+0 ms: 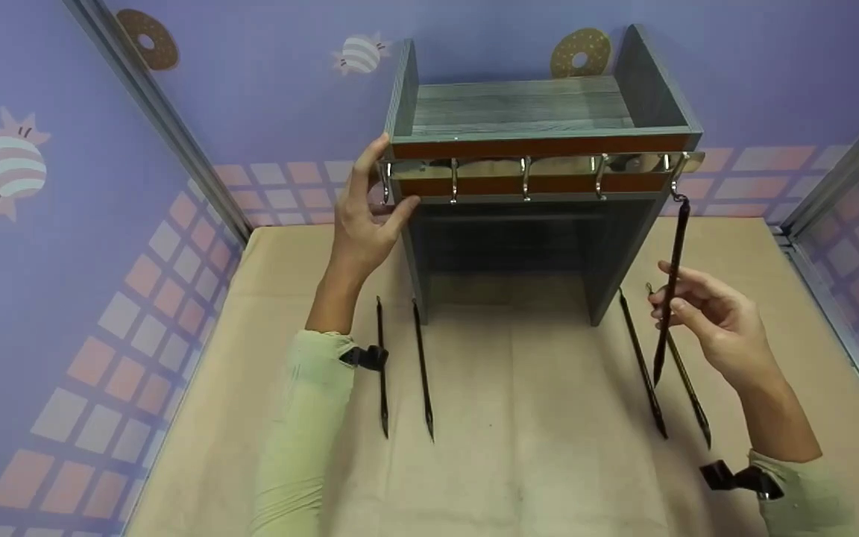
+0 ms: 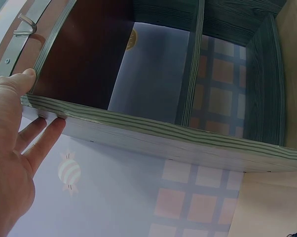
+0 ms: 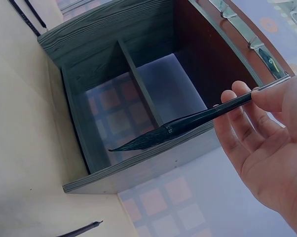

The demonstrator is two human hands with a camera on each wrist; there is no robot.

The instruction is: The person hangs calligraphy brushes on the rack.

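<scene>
The right hand (image 1: 724, 328) pinches a slim black pointed-bristle brush (image 1: 669, 287) hanging from a hook; the left hand (image 1: 366, 216), fingers spread, steadies the grey shelf (image 1: 653, 89).

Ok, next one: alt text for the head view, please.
A person's right hand pinches a black brush hanging from the rightmost hook of a grey wooden rack, while the left hand steadies the rack's left end. Four more brushes lie on the tan tabletop.

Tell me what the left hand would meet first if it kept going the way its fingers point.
The left hand already touches the grey wooden shelf unit at its left side panel, thumb by the chrome hook rail. Going on, it would probably just press into that panel; depth is uncertain.
</scene>
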